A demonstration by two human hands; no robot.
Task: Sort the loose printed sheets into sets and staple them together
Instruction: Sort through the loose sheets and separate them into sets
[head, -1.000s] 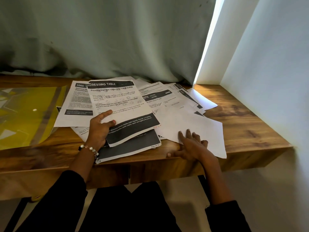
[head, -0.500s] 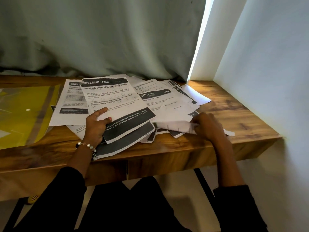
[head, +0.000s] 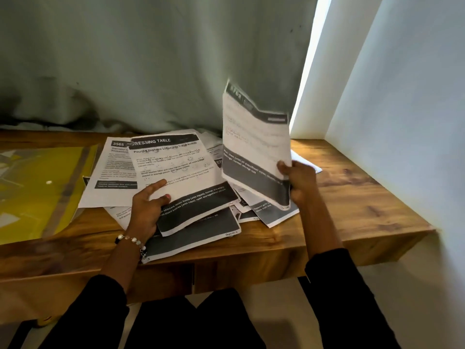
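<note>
My right hand (head: 299, 182) grips a printed sheet (head: 256, 147) by its lower right corner, fingers curled round the edge, and holds it nearly upright above the right part of the paper pile (head: 251, 205), clear of the desk (head: 364, 197). The sheet is motion-blurred; I can make out a dark header band at its top and a dark band near its bottom, but not the wording. My left hand (head: 148, 210) holds the "DRESSING TABLE" set (head: 176, 172) at its lower left corner near the desk's front edge, thumb on top and fingers beneath. More sheets lie fanned under and behind it toward the back edge. A yellow folder (head: 37, 187) lies flat at the desk's left end. A beaded bracelet (head: 130, 241) circles my left wrist.
</note>
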